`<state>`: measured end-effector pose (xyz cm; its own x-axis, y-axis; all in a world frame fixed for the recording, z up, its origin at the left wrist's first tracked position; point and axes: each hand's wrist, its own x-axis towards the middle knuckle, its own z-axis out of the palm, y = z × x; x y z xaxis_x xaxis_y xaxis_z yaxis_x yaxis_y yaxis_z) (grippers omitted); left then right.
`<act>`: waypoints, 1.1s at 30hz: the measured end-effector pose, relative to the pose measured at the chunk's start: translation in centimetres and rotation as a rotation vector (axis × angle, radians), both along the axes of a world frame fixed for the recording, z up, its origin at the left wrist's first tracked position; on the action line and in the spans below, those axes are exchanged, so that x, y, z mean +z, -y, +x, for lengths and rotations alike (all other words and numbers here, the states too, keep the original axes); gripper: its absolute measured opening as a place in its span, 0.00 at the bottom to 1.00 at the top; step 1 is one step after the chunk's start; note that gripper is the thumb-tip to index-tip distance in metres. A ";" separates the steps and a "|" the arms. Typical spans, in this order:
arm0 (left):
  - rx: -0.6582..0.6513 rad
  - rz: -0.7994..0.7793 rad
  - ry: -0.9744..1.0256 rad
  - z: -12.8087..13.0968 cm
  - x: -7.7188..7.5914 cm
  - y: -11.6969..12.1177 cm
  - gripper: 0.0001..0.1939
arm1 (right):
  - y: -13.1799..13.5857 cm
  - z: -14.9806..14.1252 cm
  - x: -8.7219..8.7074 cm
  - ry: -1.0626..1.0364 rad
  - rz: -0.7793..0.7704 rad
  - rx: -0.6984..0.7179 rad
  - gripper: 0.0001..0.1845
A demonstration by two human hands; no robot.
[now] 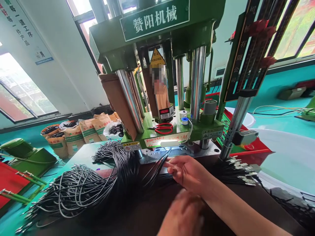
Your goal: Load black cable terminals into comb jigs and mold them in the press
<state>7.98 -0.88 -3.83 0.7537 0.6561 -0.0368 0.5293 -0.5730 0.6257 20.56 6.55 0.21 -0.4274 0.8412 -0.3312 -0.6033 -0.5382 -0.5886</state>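
My right hand (187, 172) reaches in from the lower right, palm partly turned up and fingers curled. At its fingertips, a few thin black cables (157, 168) are gripped; they run up towards the lit gap under the press head. My left hand (183, 214) is below it at the bottom centre, smeared by motion, so its fingers cannot be made out. A thick bundle of black cables (125, 160) hangs over the front edge left of my hands. More cables (76, 190) lie coiled at the left, with metal ends at the lower left.
The green press (157, 19) stands ahead, with steel columns (198, 82). Red-handled scissors (163, 128) and a blue-white tape roll (184, 121) lie on its ledge. Cables with metal connectors (243, 168) lie to the right, before a large white tub (290, 154). Filled sacks (73, 137) stand behind left.
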 end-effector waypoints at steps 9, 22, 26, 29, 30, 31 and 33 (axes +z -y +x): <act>0.285 0.328 -0.301 -7.7 -1.6 -6.0 0.26 | 1.5 5.1 -5.2 1.388 1.089 0.005 0.23; 0.248 0.220 -0.262 -7.6 0.9 -8.4 0.08 | 3.2 6.8 -5.3 1.660 1.260 0.155 0.06; 0.265 0.148 -0.182 -7.9 1.3 -9.0 0.04 | 2.2 6.7 -5.0 1.621 1.175 0.217 0.20; 0.298 0.105 -0.097 -7.9 1.8 -9.3 0.02 | 0.9 5.4 -5.2 1.692 1.222 0.205 0.29; 0.313 0.095 -0.078 -7.9 1.9 -9.4 0.02 | 0.6 4.9 -5.3 1.707 1.235 0.198 0.29; 0.330 0.086 -0.063 -7.9 2.0 -9.6 0.02 | 0.3 4.4 -5.2 1.705 1.234 0.199 0.27; 0.371 0.068 -0.038 -7.7 1.9 -9.8 0.03 | -0.1 3.9 -4.9 1.654 1.206 0.222 0.20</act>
<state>0.24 8.90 -1.89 0.4632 0.8862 -0.0071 0.7309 -0.3774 0.5686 24.44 6.66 -4.67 -0.4719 0.8712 0.1352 0.7654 0.4809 -0.4276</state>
